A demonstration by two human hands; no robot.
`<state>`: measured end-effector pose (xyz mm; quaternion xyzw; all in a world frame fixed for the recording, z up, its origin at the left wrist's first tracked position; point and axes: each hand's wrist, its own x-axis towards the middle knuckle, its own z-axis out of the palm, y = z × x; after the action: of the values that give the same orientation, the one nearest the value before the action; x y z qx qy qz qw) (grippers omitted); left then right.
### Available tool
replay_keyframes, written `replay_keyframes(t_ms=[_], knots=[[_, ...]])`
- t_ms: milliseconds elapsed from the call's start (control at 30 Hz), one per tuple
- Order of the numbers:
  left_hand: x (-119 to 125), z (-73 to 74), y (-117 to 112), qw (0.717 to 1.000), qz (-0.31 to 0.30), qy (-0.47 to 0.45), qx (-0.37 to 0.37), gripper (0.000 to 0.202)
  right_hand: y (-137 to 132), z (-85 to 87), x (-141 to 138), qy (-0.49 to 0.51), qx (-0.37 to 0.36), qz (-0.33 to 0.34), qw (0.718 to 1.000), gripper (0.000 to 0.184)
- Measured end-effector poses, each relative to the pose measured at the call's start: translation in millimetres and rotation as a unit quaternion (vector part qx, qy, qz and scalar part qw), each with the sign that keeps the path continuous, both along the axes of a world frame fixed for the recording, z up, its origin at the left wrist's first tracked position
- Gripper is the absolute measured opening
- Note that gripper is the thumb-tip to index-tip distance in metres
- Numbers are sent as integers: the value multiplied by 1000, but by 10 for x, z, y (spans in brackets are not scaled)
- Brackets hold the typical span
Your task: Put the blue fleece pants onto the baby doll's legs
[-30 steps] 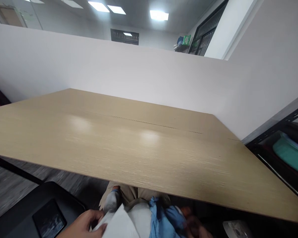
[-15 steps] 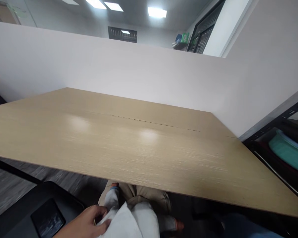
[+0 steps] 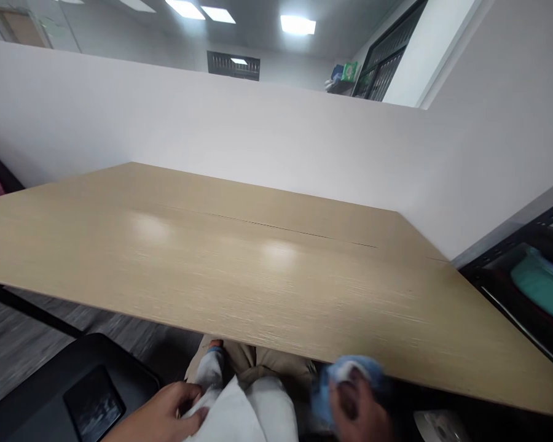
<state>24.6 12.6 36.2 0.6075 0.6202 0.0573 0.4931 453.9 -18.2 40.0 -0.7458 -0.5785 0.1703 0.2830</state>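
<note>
Right hand (image 3: 357, 408) newly up at counter (image 3: 276, 276) near edge, clutching blue cloth (image 3: 350, 371); left hand (image 3: 159, 414) still pinching white cloth (image 3: 233, 414) below.

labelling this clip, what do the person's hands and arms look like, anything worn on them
Both hands are bare: no gloves, rings or watch show. The left hand shows no sleeve up to the frame edge. The right hand is motion-blurred, so its details and any sleeve cannot be made out.

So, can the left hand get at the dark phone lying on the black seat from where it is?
Probably yes: the left hand grips white cloth beside the phone, nothing between.
</note>
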Motion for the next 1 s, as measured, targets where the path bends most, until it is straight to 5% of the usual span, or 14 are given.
replay_keyframes(t_ms=[133,300,433,533,667,833,1000], knots=[[-70,-118,-34,1000,25,2,-14,66,363,-408,-781,-50,21,203,978,33],[-103,-222,-40,999,36,-8,-11,67,475,-260,-889,-86,-29,285,954,36],[-89,-194,-21,1000,18,-10,-9,64,571,-194,-808,25,-124,275,953,27],[-74,-170,-5,1000,28,-10,-8,61,773,-386,-847,125,-172,263,941,18],[-54,-145,11,1000,12,-11,-9,62,1083,-706,-1038,170,-222,292,915,34],[-86,-158,-6,999,19,-3,-25,67,1183,-884,-1193,192,-210,298,911,39],[-132,-250,-21,999,24,-13,-18,68,1099,-921,-1055,205,-183,284,919,37]])
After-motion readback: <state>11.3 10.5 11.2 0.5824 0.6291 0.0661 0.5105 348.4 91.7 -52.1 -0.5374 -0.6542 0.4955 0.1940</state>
